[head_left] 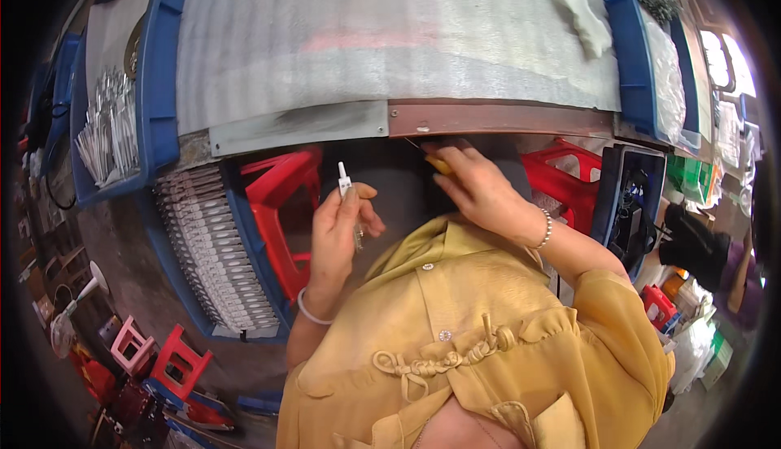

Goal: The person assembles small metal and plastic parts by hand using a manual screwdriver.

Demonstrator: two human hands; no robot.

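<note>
My left hand (332, 221) is closed round a small pale piece with a narrow tip (344, 179), held upright between thumb and fingers below the bench edge. More of something shiny shows under its fingers, too small to make out. To the right, my right hand (496, 197) grips a yellow-handled tool (439, 164); a thin shaft seems to point up and left from it, toward the bench edge. The tool's exact kind is unclear. A gap separates the two hands, and the tool does not touch the pale piece.
Ahead lies a bench with a pale sheet (390, 58) and a metal and red-brown front edge (496, 119). Blue bins (159, 75) flank it, the left one with thin metal pieces (110, 132). A crate of stacked pale pieces (215, 246) and red stools (281, 205) stand below.
</note>
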